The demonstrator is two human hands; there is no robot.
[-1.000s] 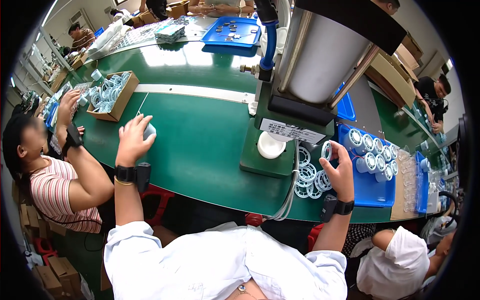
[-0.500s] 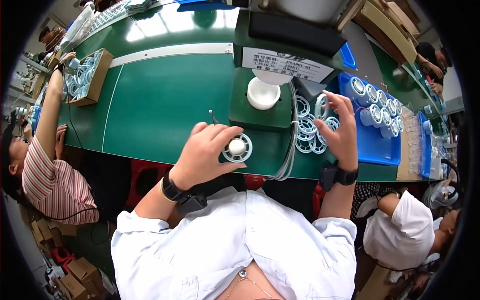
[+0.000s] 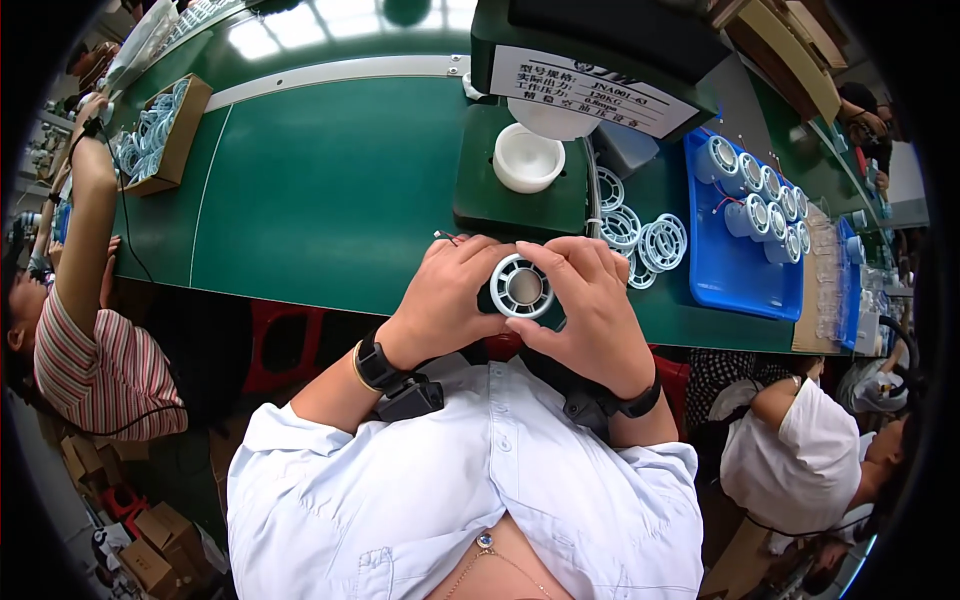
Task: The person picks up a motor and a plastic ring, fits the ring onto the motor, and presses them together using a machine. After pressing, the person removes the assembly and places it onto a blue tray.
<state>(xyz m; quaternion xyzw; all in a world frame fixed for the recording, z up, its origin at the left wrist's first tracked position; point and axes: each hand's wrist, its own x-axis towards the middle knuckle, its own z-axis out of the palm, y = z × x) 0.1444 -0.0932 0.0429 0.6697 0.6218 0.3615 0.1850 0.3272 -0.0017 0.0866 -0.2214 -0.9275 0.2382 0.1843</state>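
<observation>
Both my hands hold one small round fan part (image 3: 521, 287), white ring around a grey hub, close to my chest over the front edge of the green table (image 3: 330, 190). My left hand (image 3: 447, 297) grips its left side and my right hand (image 3: 585, 300) grips its right side, fingers curled over the rim. Thin wires stick out by my left fingers. Just beyond my hands, several loose white rings (image 3: 640, 240) lie on the table beside a dark green press base (image 3: 520, 195) carrying a white round cup (image 3: 528, 158).
A blue tray (image 3: 740, 270) with several white fan parts stands to the right. A cardboard box (image 3: 165, 130) of white rings sits far left, where a person in a striped shirt (image 3: 90, 350) reaches up. Another person (image 3: 810, 460) sits at the right. A machine with a label looms above the press base.
My left hand has brought the fan part in from the left side of the table to my chest. My right hand left the loose rings and closed on the same part.
</observation>
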